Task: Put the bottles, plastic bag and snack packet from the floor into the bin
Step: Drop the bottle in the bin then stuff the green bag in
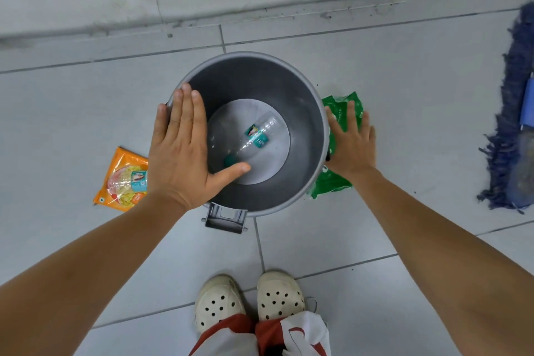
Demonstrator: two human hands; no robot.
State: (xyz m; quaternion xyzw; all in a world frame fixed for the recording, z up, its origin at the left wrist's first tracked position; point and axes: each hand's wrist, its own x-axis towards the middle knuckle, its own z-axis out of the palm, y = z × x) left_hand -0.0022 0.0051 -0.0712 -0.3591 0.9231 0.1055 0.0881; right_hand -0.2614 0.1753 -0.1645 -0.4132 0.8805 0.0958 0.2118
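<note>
A grey round bin stands open on the tiled floor, seen from above. One clear bottle with a teal label lies on its bottom. My left hand hovers flat over the bin's left rim, fingers straight, holding nothing. Right of the bin lies a green plastic bag; my right hand is spread over its upper part, fingers apart, not closed on it. Left of the bin an orange snack packet lies flat, with a second clear bottle across it, partly hidden by my left hand.
A blue mop head lies on the floor at the far right. The bin's pedal sticks out toward me. My feet in white clogs stand just behind it. A wall base runs along the far side.
</note>
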